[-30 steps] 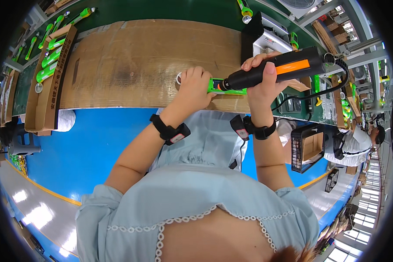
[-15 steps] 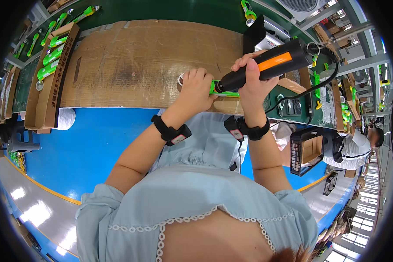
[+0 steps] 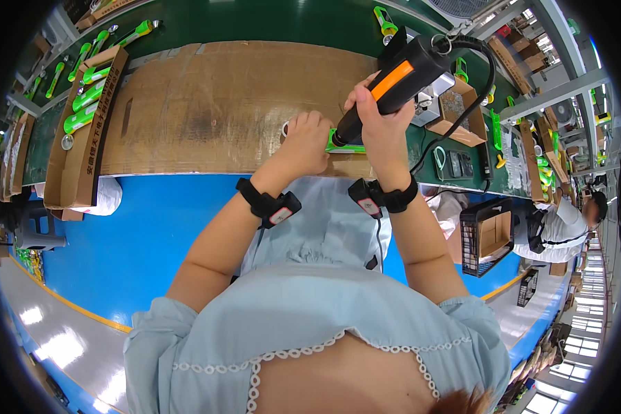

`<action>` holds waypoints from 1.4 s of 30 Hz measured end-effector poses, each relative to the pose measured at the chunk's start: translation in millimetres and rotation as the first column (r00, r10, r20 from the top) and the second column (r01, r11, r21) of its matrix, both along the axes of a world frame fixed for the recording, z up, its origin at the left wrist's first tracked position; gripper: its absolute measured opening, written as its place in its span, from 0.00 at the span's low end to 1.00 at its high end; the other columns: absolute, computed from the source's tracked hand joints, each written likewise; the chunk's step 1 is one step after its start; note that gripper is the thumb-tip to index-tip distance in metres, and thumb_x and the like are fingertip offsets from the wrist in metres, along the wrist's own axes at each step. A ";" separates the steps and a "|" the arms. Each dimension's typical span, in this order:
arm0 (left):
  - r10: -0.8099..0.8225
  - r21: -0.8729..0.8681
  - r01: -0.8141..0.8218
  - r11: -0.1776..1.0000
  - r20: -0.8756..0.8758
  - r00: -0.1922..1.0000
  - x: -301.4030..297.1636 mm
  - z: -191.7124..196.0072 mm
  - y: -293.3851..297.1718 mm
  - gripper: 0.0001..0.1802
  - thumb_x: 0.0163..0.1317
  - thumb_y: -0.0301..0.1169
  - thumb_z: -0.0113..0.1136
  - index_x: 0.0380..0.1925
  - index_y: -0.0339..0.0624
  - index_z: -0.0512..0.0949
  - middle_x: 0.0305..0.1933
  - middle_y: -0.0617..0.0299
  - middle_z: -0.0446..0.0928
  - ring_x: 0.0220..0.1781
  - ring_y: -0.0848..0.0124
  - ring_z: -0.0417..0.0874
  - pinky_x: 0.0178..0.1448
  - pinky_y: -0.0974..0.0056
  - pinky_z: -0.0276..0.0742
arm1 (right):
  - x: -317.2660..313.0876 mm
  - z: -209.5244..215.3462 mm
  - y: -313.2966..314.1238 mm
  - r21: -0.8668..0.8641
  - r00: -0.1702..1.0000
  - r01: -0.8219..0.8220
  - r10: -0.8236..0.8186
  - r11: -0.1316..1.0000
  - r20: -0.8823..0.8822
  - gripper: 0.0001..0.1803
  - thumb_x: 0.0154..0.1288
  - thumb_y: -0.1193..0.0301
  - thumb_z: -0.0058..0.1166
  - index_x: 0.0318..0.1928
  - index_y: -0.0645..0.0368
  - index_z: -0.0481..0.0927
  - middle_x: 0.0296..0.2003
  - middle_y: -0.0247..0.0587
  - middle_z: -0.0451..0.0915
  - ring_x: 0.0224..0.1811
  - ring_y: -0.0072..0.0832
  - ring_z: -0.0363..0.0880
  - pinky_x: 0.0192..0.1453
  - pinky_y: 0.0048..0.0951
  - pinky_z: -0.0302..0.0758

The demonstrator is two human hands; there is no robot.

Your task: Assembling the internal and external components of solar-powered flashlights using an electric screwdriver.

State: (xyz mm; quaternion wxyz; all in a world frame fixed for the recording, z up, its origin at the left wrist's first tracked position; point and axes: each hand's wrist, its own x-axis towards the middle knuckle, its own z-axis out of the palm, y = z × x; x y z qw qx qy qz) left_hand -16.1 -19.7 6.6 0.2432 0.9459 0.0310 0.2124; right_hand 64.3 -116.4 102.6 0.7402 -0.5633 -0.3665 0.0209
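My right hand [image 3: 385,131] is wrapped round a black electric screwdriver [image 3: 421,65] with an orange stripe, tilted with its tip down to the left. The tip meets a green handheld device [image 3: 355,148] lying near the front edge of the cardboard sheet [image 3: 214,110]. My left hand [image 3: 302,146] is closed over the left part of this device and presses it onto the cardboard. A small round end shows past the left knuckles; the rest is hidden under the fingers.
A cardboard box [image 3: 56,186] with several green devices [image 3: 88,95] stands at the left. More lie on the green bench behind it. At the right are an open parts box [image 3: 455,114], a phone-like dark object [image 3: 461,165] and the screwdriver's hanging cable [image 3: 491,83]. A black crate [image 3: 470,241] stands below.
The screwdriver has swung to a steeper tilt, and my right hand has shifted a little left with it. My left hand stays on the green device.
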 end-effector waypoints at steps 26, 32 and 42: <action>0.157 0.206 -0.155 0.966 0.010 0.988 -14.4 10.7 -23.9 0.25 0.38 0.18 0.55 0.44 0.31 0.70 0.47 0.43 0.66 0.53 0.49 0.65 0.61 0.48 0.57 | 152.3 50.6 -53.9 0.136 0.829 0.535 -0.549 0.834 0.102 0.15 0.57 0.71 0.62 0.34 0.64 0.68 0.19 0.39 0.74 0.16 0.24 0.73 0.20 0.24 0.70; 0.176 0.192 -0.179 0.965 0.035 0.984 -15.4 12.2 -25.0 0.26 0.40 0.19 0.53 0.46 0.30 0.69 0.47 0.42 0.67 0.53 0.48 0.65 0.59 0.49 0.58 | 90.0 44.4 -49.7 0.264 0.973 0.178 -0.130 0.948 -0.191 0.12 0.62 0.70 0.56 0.32 0.64 0.69 0.19 0.41 0.73 0.18 0.28 0.74 0.22 0.26 0.72; 0.165 0.141 -0.172 0.975 0.055 0.985 -15.9 6.4 -25.0 0.27 0.39 0.20 0.54 0.46 0.32 0.70 0.46 0.44 0.67 0.53 0.48 0.66 0.58 0.50 0.60 | 18.6 20.1 -12.5 0.273 0.989 -0.129 0.142 0.953 -0.030 0.12 0.63 0.71 0.53 0.43 0.63 0.68 0.26 0.43 0.73 0.25 0.32 0.75 0.31 0.31 0.75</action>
